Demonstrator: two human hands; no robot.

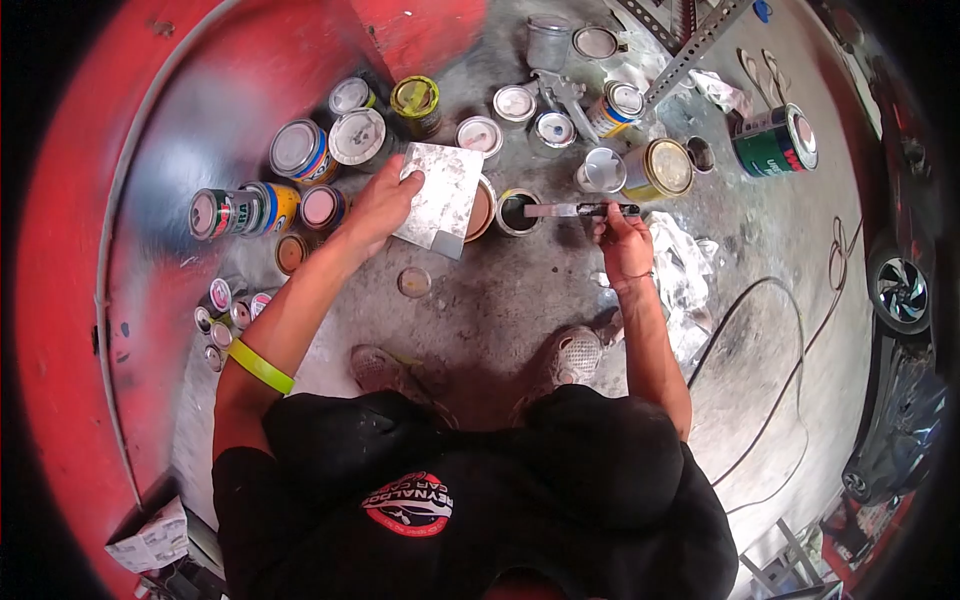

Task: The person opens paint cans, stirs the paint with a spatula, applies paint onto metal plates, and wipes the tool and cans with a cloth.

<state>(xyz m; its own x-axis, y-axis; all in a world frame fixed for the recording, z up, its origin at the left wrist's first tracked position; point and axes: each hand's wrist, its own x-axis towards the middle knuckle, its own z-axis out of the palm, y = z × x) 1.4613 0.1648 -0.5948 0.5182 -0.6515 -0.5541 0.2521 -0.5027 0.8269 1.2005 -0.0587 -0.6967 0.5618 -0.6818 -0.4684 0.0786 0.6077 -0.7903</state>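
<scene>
My left hand [385,208] is closed on the edge of a flat, paint-smeared whitish plate [442,190] with a grey lower corner. My right hand [628,248] grips the black handle of a putty knife [553,210], its flat blade pointing left. The blade's tip is over or at the rim of an open can [518,233] with dark contents; I cannot tell whether they touch. Partly hidden behind the plate is a can with a brown top [483,212]. A round lid [414,282] lies on the floor between my hands and my shoes.
Several paint cans surround my hands, including a blue-and-yellow can [300,150], a yellow-rimmed can [415,98], a gold can [660,170] and a green can [768,145]. A spray gun [568,95] lies at the back. White cloth [675,265] and a cable [795,300] are at right.
</scene>
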